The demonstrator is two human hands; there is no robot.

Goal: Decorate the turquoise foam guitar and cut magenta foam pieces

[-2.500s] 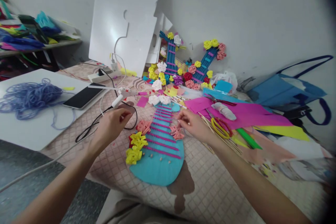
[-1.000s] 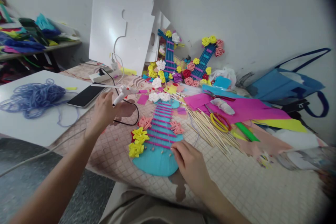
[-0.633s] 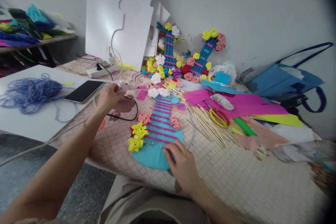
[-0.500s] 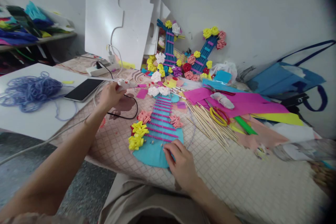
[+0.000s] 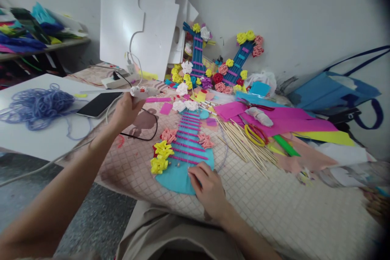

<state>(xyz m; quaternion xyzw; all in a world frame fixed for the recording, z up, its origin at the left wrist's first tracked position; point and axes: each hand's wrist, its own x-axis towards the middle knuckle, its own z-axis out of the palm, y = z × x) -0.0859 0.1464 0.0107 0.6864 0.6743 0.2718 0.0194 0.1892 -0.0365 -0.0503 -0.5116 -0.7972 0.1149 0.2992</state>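
Observation:
A white hot glue gun point(image 5: 143, 92) with a pale stick at its back is in my left hand point(image 5: 126, 109), fingers closed round it, above the table left of the paper guitar. The flat turquoise guitar point(image 5: 175, 179) lies in front of me, with purple strips point(image 5: 189, 148) across it and thin strings along it. Yellow paper flowers point(image 5: 161, 156) and pink ones point(image 5: 205, 141) sit on its edges. My right hand point(image 5: 209, 189) rests at the guitar's lower right, thumb and forefinger pinched near the string ends; what they pinch is too small to make out.
Left are a purple-blue yarn heap point(image 5: 42, 105) on a white board and a dark tablet point(image 5: 99, 105). A black cable point(image 5: 155, 130) loops behind the guitar. Thin wooden sticks point(image 5: 243, 144), scissors point(image 5: 255, 135) and coloured paper point(image 5: 289, 120) lie right. Two decorated guitars point(image 5: 197, 55) lean at the wall.
My left hand has lifted the glue gun slightly and drawn it to the left, turning it so more of it shows. My right hand stays pinched at almost the same spot.

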